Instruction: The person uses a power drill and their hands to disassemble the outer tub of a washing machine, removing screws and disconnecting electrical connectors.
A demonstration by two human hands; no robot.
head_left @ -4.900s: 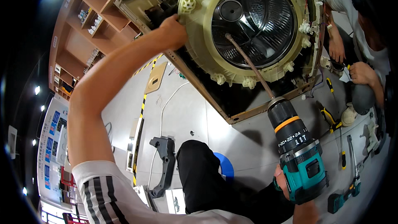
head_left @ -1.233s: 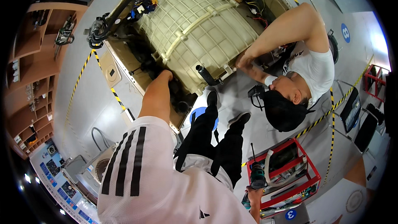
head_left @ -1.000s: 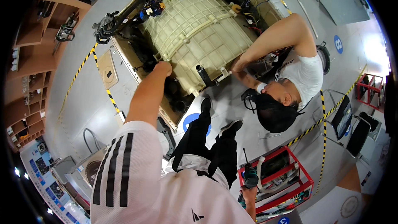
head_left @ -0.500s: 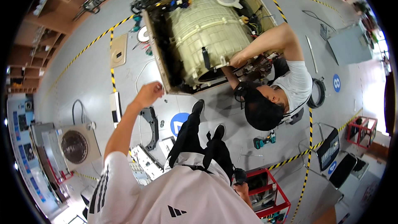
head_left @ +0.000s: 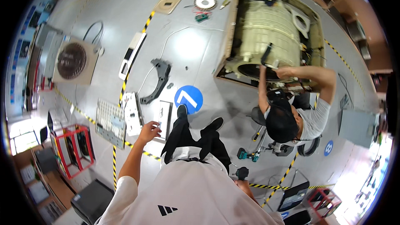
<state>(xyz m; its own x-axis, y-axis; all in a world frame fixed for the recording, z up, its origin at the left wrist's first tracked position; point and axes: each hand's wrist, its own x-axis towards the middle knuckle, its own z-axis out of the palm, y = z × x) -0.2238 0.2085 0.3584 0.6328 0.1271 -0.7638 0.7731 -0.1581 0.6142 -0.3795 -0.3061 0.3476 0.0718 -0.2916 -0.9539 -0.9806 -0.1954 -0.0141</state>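
My left hand (head_left: 151, 132) hangs in the air, its fingers loosely bent and slightly apart with nothing in them. Below it on the floor are a narrow white-framed panel (head_left: 164, 118), a long white part (head_left: 132, 114) and a pale ribbed plate (head_left: 110, 121). Low by my right side, my right hand (head_left: 242, 184) is closed around a black tool (head_left: 241, 172) with a thin shaft; the body partly hides the hand. Ahead to the right lies an opened washing machine (head_left: 227, 37) with a cream tub (head_left: 271, 29). A co-worker (head_left: 314, 118) has both hands at the tub's round opening.
A dark curved part (head_left: 157, 81) lies ahead near a blue floor disc (head_left: 188, 100). To the right, a teal cordless drill (head_left: 248, 155) rests by the co-worker. Farther off are a white-rimmed wheel (head_left: 206, 2) and a beige panel (head_left: 171, 1). An outdoor fan unit (head_left: 75, 60) stands left.
My view has turned left, so the washing machine now sits farther right. My left hand has moved from beside the machine to over the floor parts. The right hand still holds the black tool.
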